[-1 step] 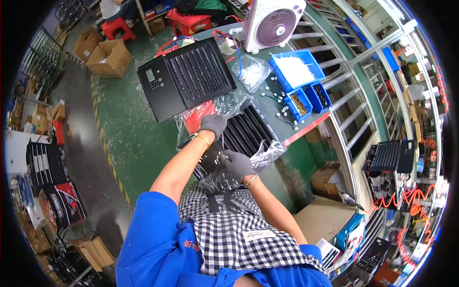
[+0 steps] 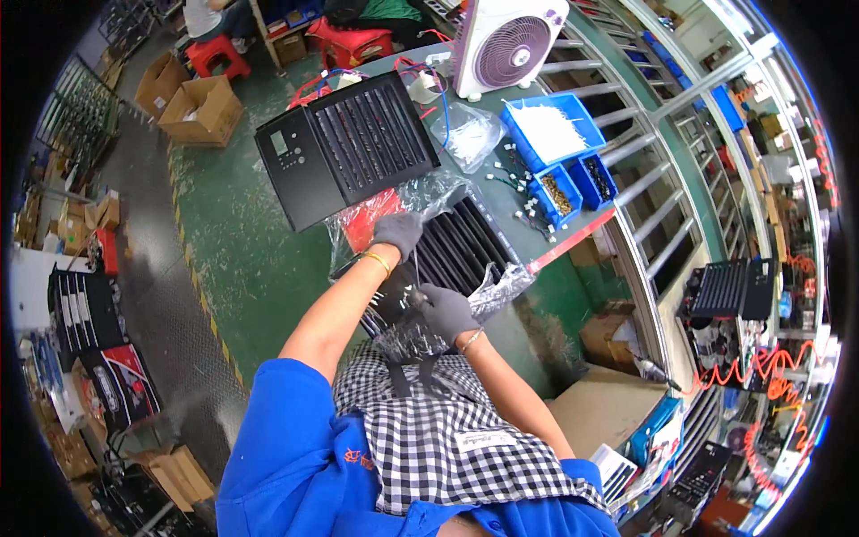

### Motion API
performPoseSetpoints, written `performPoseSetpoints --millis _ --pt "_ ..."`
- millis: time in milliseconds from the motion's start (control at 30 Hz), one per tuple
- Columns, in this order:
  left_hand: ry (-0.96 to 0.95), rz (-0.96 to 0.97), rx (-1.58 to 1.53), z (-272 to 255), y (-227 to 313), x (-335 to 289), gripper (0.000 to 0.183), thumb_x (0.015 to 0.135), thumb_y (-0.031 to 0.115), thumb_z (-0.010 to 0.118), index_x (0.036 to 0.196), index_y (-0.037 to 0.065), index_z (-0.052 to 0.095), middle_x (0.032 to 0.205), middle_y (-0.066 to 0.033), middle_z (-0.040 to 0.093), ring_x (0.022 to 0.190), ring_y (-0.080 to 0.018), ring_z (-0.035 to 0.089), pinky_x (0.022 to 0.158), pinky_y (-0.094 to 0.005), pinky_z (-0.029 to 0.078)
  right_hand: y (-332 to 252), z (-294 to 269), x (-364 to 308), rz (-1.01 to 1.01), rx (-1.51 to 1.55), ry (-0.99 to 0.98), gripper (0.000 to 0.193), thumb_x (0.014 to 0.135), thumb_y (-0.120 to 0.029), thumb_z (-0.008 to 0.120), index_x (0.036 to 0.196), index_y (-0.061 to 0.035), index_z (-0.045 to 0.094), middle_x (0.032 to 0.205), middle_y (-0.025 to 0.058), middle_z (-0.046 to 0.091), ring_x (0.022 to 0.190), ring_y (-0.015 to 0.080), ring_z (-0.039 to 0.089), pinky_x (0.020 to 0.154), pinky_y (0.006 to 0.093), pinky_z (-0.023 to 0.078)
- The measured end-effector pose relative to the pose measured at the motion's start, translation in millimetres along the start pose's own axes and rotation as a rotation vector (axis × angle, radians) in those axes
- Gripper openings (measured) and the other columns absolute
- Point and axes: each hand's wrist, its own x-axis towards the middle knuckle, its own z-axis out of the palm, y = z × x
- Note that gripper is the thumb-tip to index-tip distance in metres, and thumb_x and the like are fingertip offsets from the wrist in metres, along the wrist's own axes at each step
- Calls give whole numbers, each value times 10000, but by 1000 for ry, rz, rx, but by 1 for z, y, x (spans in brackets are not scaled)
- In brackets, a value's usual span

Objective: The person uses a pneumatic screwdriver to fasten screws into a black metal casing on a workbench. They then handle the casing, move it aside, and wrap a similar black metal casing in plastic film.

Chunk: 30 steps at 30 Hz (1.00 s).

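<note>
A black slatted panel (image 2: 452, 243) lies in front of me, partly wrapped in clear plastic film (image 2: 503, 288). My left hand (image 2: 398, 234), in a grey glove, is closed over its upper left part, beside a red patch (image 2: 369, 219). My right hand (image 2: 447, 311), also gloved in grey, is closed lower down at the panel's near side. A thin strand or rod runs between the hands; its kind is unclear. What the fingers grip is hidden. Just beyond lies another black slatted panel (image 2: 374, 143) with a small display and buttons.
Blue bins hold white pieces (image 2: 548, 130), brass-coloured parts (image 2: 557, 192) and dark parts (image 2: 598, 179). Small connectors (image 2: 528, 215) and a bag of white pieces (image 2: 470, 134) lie beside them. A white fan (image 2: 510, 49) stands at the back. Metal rollers (image 2: 644, 188) run along the right.
</note>
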Motion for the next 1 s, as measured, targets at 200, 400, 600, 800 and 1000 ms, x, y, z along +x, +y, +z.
performPoseSetpoints --millis 200,400,600,800,1000 --pt "76 -44 91 -30 -26 26 248 913 167 499 1006 90 716 972 -148 726 900 -284 722 684 -432 570 -9 -14 -36 -192 -85 -33 197 921 -317 587 910 -127 637 703 170 631 683 409 619 618 497 477" --pt "-15 -152 48 -24 -53 52 283 921 283 505 1023 97 692 1081 -149 696 995 -328 683 788 -441 546 -4 -28 -85 -304 -78 -149 125 881 -269 611 948 -171 652 915 59 674 923 273 616 870 431 430" --pt "-16 -110 -165 -47 -42 16 525 905 534 494 1067 70 679 1074 -207 682 1020 -369 659 867 -456 509 5 -23 -67 -292 -117 -108 195 892 -301 606 978 -141 678 1146 53 648 1115 261 561 957 441 400" --pt "-342 -21 15 -66 -11 -76 754 836 716 487 1109 37 668 1065 -245 675 1009 -384 658 887 -437 505 1 -24 -35 -99 292 -232 366 930 -409 575 1021 -68 670 884 152 689 830 322 671 761 420 519" --pt "-273 -64 -118 -12 -40 -88 491 875 470 476 1014 46 681 1009 -213 686 976 -356 661 868 -455 502 -6 3 -10 37 222 -132 491 855 -500 647 1057 -53 640 989 195 686 927 335 673 815 427 513"
